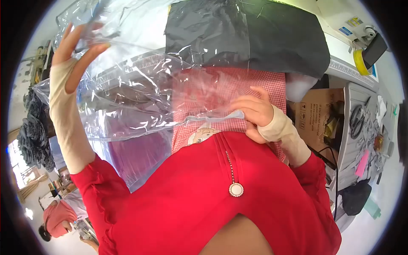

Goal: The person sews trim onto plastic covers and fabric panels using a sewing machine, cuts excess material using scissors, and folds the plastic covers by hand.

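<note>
A large clear plastic sheet [131, 112] stretches in creased, shiny folds across my front, over part of a red-and-white checked cloth [265, 83]. On the left, my left hand [78, 49] is raised with the plastic between its thumb and curled fingers; the sheet partly covers the fingertips. My right hand [253, 112] is low at the middle, its fingers closed on the sheet's gathered edge over the checked cloth. Both forearms wear cream sleeves. Dark grey fabric [289, 38] lies on the worktable beyond, partly under clear plastic.
A ruler strip [346, 70] runs along the table's edge. To the right are a cardboard box [312, 110], black-handled scissors [357, 121] among grey scraps, and a yellow tape roll [361, 63]. Dark fabric bundles [36, 136] hang at left. Another person [59, 219] works at lower left.
</note>
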A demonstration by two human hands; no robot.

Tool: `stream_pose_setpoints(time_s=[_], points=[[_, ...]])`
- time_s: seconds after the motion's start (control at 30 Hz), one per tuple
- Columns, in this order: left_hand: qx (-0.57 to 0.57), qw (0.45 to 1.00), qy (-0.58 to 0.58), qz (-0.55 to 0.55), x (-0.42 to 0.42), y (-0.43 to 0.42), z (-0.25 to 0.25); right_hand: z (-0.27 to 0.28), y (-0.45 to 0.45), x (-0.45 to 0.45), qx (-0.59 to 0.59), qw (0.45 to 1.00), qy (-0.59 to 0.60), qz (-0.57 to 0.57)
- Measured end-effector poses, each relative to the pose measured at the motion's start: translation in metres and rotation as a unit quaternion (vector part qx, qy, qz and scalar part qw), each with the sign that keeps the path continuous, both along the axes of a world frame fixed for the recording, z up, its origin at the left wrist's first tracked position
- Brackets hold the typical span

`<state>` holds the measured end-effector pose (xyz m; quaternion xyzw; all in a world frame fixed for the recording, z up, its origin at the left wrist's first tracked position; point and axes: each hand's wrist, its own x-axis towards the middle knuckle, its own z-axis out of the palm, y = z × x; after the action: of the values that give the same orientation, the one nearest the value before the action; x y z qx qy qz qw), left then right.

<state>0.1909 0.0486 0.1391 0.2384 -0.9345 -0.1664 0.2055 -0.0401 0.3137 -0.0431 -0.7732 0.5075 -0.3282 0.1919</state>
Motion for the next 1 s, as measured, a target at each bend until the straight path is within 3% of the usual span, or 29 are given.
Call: stream_pose_setpoints(time_s=[0.03, 0.1, 0.17, 0.27, 0.37, 0.5, 0.7, 0.77, 0.8, 0.83, 0.87, 1.0], points=[[-0.038, 0.998, -0.019, 0.055, 0.010, -0.002, 0.002, 0.007, 0.001, 0.001, -0.002, 1.000, 0.004, 0.002], [-0.087, 0.989, 0.053, 0.108, 0.030, 0.000, -0.010, 0.020, 0.006, 0.006, 0.027, 0.997, -0.063, 0.018], [-0.067, 0.991, 0.100, 0.060, 0.044, 0.009, -0.020, 0.023, 0.010, 0.013, 0.038, 0.995, -0.095, 0.001], [-0.062, 0.990, 0.109, 0.069, 0.057, 0.012, -0.035, 0.031, 0.007, 0.031, 0.018, 0.972, -0.190, -0.138], [-0.033, 0.982, 0.161, 0.091, 0.057, 0.014, -0.042, 0.032, 0.006, 0.029, 0.069, 0.967, -0.236, -0.071], [-0.046, 0.985, 0.153, 0.071, 0.055, 0.005, -0.039, 0.028, -0.004, 0.020, -0.047, 0.993, -0.110, -0.004], [-0.058, 0.987, 0.145, 0.044, 0.055, -0.003, -0.037, 0.040, -0.001, 0.030, 0.033, 0.977, -0.181, -0.105], [-0.058, 0.987, 0.140, 0.062, 0.051, 0.007, -0.038, 0.046, 0.001, 0.034, 0.139, 0.943, -0.286, -0.102], [0.028, 0.986, 0.144, 0.082, 0.050, 0.018, -0.036, 0.049, 0.001, 0.036, 0.138, 0.943, -0.286, -0.103], [0.066, 0.985, 0.156, 0.029, 0.057, 0.020, -0.040, 0.051, 0.001, 0.037, 0.188, 0.909, -0.346, -0.140], [0.034, 0.994, 0.104, 0.008, 0.077, 0.014, -0.053, 0.053, 0.001, 0.038, 0.235, 0.866, -0.404, -0.176], [-0.160, 0.978, -0.124, -0.046, 0.116, 0.037, -0.087, 0.057, 0.003, 0.035, 0.231, 0.844, -0.428, -0.227]])
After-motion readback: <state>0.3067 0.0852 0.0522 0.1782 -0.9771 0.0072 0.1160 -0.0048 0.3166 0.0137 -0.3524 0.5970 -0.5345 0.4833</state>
